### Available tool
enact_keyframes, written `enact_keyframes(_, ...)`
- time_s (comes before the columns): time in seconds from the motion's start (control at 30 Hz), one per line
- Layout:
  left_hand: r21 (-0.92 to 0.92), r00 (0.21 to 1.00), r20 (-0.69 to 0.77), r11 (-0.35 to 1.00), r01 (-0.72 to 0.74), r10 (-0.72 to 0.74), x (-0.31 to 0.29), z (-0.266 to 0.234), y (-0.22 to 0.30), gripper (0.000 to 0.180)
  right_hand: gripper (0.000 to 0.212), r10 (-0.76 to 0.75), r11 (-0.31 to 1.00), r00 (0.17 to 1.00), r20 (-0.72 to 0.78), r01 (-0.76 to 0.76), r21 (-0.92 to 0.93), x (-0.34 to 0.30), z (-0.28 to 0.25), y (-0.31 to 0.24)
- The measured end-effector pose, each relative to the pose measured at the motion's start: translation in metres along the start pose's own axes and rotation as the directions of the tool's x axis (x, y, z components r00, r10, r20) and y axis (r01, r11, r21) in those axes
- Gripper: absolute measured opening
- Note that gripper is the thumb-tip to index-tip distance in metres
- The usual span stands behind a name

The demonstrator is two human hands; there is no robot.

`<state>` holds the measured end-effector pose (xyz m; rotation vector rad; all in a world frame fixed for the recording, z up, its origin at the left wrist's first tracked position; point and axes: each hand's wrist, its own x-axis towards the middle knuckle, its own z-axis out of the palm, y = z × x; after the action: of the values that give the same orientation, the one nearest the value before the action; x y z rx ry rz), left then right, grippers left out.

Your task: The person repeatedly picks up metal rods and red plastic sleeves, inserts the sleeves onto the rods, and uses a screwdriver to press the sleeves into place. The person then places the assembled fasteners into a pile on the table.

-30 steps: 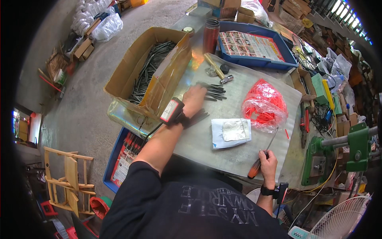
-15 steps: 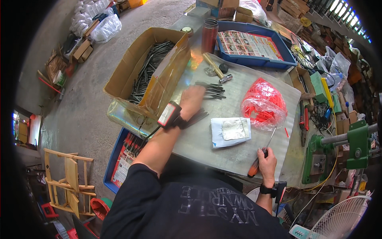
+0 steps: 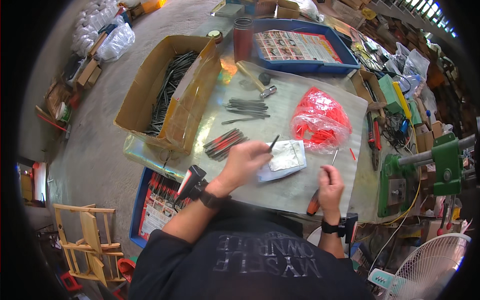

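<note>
My left hand (image 3: 245, 163) is closed on a thin dark metal rod (image 3: 273, 144), its tip showing past the fingers above a white folded pad (image 3: 289, 156). In my right hand (image 3: 330, 189) is a screwdriver (image 3: 313, 204) with an orange and black handle, its shaft pointing away from me. Beyond my left hand lies a row of dark rods (image 3: 246, 107), one of them slightly apart. Closer to that hand is a second group of rods with red sleeves (image 3: 225, 144). A clear bag of red plastic tubes (image 3: 322, 120) rests past the pad, with one loose red tube (image 3: 353, 154) beside it.
A cardboard box (image 3: 192, 112) of dark rods stands at the left. Behind are a hammer (image 3: 256, 80), a dark red tumbler (image 3: 243, 40) and a blue tray (image 3: 305, 67). Pliers (image 3: 374, 137) and a green machine stand (image 3: 392, 187) are at the right; a fan (image 3: 425, 270) stands nearby.
My left hand has left the row of dark rods and moved nearer, toward the pad, with one rod in it. The right hand still holds the screwdriver.
</note>
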<state>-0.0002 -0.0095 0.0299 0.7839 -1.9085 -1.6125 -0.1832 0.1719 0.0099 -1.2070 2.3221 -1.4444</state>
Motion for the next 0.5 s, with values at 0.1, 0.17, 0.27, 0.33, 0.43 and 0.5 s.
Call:
enact_keyframes(0.1,-0.18,0.993,0.115,0.982,0.051,-0.031,-0.005,0.013,0.009,0.009,0.02,-0.054,0.995,0.962,0.266,0.029,0.098,-0.003,0.024,-0.021)
enact_keyframes(0.17,-0.264,0.981,0.154,0.953,0.152,-0.114,-0.006,0.016,0.015,0.012,0.018,-0.162,0.983,0.939,0.303,0.125,0.138,-0.002,0.036,-0.033)
enact_keyframes(0.27,-0.344,0.981,0.157,0.925,0.16,-0.111,-0.008,0.018,0.018,0.013,0.017,-0.211,0.966,0.917,0.339,0.142,0.217,0.0,0.044,-0.045)
enact_keyframes(0.33,-0.4,0.981,0.139,0.899,0.179,-0.134,-0.01,0.018,0.018,0.013,0.017,-0.189,0.967,0.911,0.366,0.108,0.229,0.002,0.043,-0.049)
enact_keyframes(0.43,-0.459,0.979,0.134,0.865,0.201,-0.156,-0.011,0.018,0.016,0.011,0.016,-0.162,0.974,0.901,0.402,0.081,0.212,0.005,0.039,-0.054)
enact_keyframes(0.5,-0.52,0.981,0.139,0.832,0.191,-0.138,-0.011,0.021,0.016,0.011,0.016,-0.184,0.967,0.895,0.406,0.091,0.237,0.007,0.038,-0.057)
